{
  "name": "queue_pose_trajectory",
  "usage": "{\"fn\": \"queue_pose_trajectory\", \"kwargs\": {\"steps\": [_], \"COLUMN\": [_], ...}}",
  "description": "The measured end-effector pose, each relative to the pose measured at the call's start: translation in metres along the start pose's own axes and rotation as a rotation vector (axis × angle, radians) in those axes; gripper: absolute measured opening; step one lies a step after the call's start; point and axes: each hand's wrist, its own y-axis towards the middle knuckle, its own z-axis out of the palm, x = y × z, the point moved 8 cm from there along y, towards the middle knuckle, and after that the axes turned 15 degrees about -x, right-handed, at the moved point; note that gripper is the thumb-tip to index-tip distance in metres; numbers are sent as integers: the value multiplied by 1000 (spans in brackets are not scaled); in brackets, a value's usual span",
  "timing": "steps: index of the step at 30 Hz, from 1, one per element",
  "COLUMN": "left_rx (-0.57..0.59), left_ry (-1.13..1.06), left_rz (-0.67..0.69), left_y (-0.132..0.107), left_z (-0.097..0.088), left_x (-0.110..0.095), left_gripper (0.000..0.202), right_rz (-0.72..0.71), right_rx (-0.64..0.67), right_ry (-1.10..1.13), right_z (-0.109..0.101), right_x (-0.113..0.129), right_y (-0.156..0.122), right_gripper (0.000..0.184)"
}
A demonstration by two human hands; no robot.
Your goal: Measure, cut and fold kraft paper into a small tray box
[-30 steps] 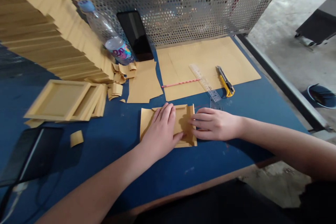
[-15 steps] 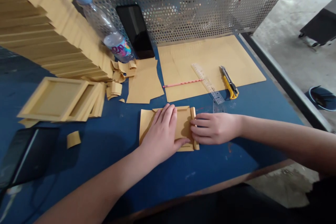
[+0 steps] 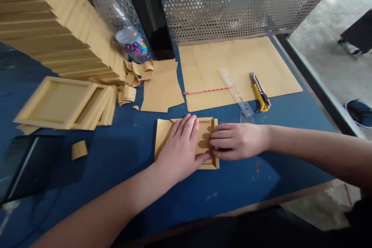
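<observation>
A tan card piece (image 3: pixel 162 133) with folded edges, like a shallow tray, lies on the blue table in front of me. My left hand (image 3: pixel 180 153) rests flat across its middle, fingers stretched and thumb out to the right. Along the right side runs a raised, folded-over rim. The fingers of my right hand (image 3: pixel 240 141) are bent over this rim and press it from the right, fingertips reaching inside. My left palm hides much of the card's lower left; part of the rim is covered by my right fingers.
Finished-looking card trays (image 3: pixel 55 102) lean together at left, below a tall card stack (image 3: pixel 58 35). Behind are a bottle (image 3: pixel 132 44), a phone (image 3: pixel 155 27), card sheets (image 3: pixel 276 66), a pencil (image 3: pixel 206 90), a ruler (image 3: pixel 232 87) and a yellow utility knife (image 3: pixel 261 95).
The rim under my right fingers has folded further inward and lies lower. My left hand stays on the card. The whole view has shifted slightly.
</observation>
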Motion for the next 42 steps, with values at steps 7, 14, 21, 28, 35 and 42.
{"fn": "queue_pose_trajectory", "kwargs": {"steps": [7,14,21,28,35,42], "left_rx": [0,-12,-19,-26,-25,-16], "left_ry": [-26,-27,-17,-20,-17,-26], "left_rz": [-7,15,23,9,11,17], "left_y": [-1,-1,-1,-1,0,-1], "left_z": [0,-2,-3,-1,-3,-3], "left_x": [1,1,-1,0,0,0], "left_gripper": [101,100,101,100,97,96], "right_rz": [-51,-122,-155,-123,-113,-107], "right_rx": [-6,-44,-41,-12,20,29], "right_ry": [52,48,44,59,45,53], "right_z": [0,-3,-1,3,6,7], "right_x": [-2,-1,1,-1,0,-3], "right_y": [1,-1,-3,2,1,3], "right_gripper": [16,21,24,20,19,15]}}
